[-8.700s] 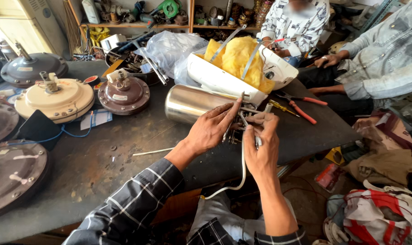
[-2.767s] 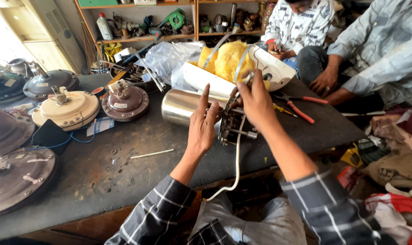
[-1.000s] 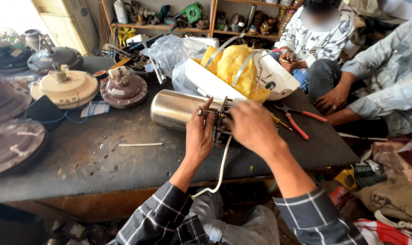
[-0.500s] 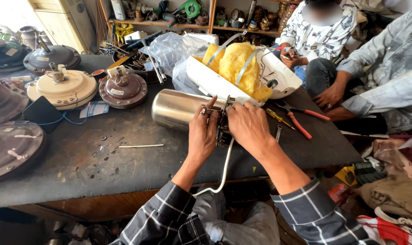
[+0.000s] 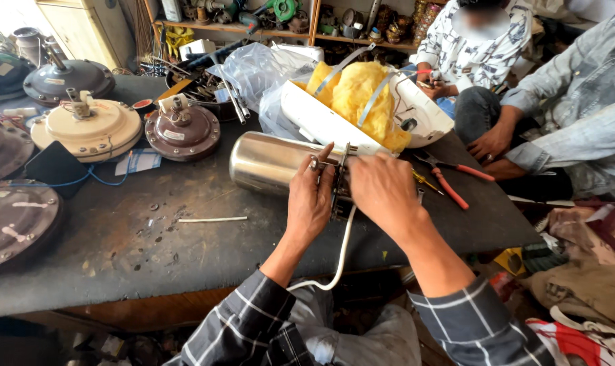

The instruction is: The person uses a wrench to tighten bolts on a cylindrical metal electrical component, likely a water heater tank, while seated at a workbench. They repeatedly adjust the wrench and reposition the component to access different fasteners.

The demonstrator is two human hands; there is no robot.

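Head view: left hand (image 5: 309,203) and right hand (image 5: 382,188) both closed around the end plate of the steel cylinder (image 5: 270,161), which lies on its side on the bench (image 5: 117,237), likely steadying it while fingers work the fittings, white cable (image 5: 341,254) hanging off.

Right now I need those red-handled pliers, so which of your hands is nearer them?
Right. The right hand is just left of the red-handled pliers; the left hand is farther left, beyond it.

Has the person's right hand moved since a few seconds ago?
Yes. The right hand was raised above the steel cylinder, near the white casing; now it has come down to the cylinder's end, beside the left hand.
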